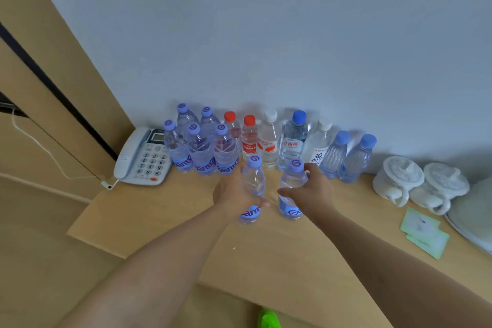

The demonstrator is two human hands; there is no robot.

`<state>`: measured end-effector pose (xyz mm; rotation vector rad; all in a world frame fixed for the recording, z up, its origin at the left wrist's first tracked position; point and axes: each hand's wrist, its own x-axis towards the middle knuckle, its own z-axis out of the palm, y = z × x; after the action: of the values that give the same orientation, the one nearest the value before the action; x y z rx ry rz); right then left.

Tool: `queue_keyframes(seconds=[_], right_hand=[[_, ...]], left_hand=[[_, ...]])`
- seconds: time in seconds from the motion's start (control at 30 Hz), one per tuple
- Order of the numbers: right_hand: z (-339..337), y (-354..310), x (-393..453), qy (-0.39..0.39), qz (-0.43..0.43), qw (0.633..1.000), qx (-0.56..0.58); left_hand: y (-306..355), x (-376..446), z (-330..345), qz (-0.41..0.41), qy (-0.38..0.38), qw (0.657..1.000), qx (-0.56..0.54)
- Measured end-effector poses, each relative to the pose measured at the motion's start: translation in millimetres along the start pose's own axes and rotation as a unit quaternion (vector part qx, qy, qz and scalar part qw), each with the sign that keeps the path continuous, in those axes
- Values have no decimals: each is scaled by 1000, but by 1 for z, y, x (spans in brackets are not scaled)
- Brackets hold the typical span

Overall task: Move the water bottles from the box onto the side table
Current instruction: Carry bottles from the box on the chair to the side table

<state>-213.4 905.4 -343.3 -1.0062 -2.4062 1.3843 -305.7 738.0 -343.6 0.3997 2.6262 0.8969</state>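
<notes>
Against the wall, twelve bottles (269,141) crowd the side table (165,224); both hands (234,194) (314,192) each grip one more.

— What sort of place is this?

— It looks like a hotel guest room or a similar lodging room. A corded desk phone (145,157) sits on a light wooden side table (266,247) against a plain pale wall (266,34).

— Anything else pointing that way?

— Two white lidded cups (420,184) stand at the right end of the table, with small green cards (423,231) lying beside them. Many small water bottles (266,141) are lined up along the wall, and matching wooden panelling (40,61) rises at the left.
</notes>
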Motion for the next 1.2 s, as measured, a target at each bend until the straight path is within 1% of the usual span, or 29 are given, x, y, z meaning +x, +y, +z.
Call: queue_keyframes(seconds=[0.23,0.3,0.43,0.5,0.6,0.67,0.77,0.93,1.07,1.2], right_hand=[[18,-13,34,18,4,999,29],[22,-16,40,29,9,999,36],[29,-24,45,36,2,998,42],[31,-27,45,30,-6,999,35],[30,-30,45,13,-9,1000,18],[27,-32,46,2,-4,1000,-11],[19,-36,48,-8,-6,999,-43],[23,-45,46,25,-4,999,-34],[33,-49,47,44,9,999,-17],[46,-53,50,63,19,998,-6]], left_hand=[[5,58,3,35,-1,996,-80],[8,69,-1,49,-20,996,-76],[15,92,-17,62,-104,992,-40],[17,96,-25,70,-115,990,-27],[24,99,-34,107,-118,987,-30],[29,101,-41,110,-125,986,-25],[36,101,-50,133,-109,985,13],[38,99,-58,185,-66,977,88],[34,102,-64,194,-46,973,120],[32,108,-68,197,-34,972,122]])
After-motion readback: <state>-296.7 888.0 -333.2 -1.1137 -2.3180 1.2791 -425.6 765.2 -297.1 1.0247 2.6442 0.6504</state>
